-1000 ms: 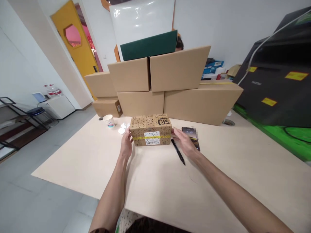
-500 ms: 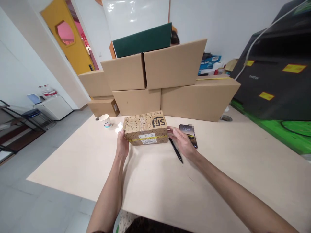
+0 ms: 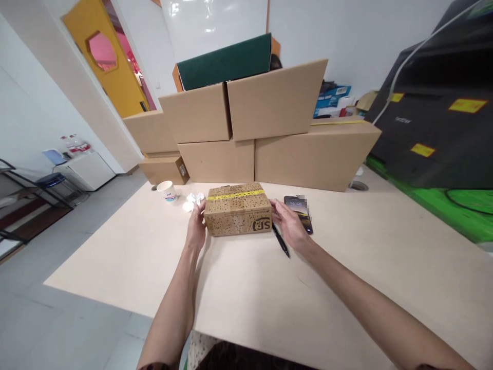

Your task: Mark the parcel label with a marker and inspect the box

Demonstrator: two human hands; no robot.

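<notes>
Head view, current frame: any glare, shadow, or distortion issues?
Head view: glare spots on the whiteboard; soft shadow on the tabletop before the SF box; yellow door leans, likely wide-angle distortion; pixelated patch over the phone's upper right.

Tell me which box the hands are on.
The speckled SF box, between the left hand and right hand; neither touches the plain boxes stacked behind.

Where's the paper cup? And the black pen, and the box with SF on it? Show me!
Paper cup (image 3: 167, 192): head view, on its outer wall.
Black pen (image 3: 281, 241): head view, on its barrel.
SF box (image 3: 238, 220): head view, on its near side.
</notes>
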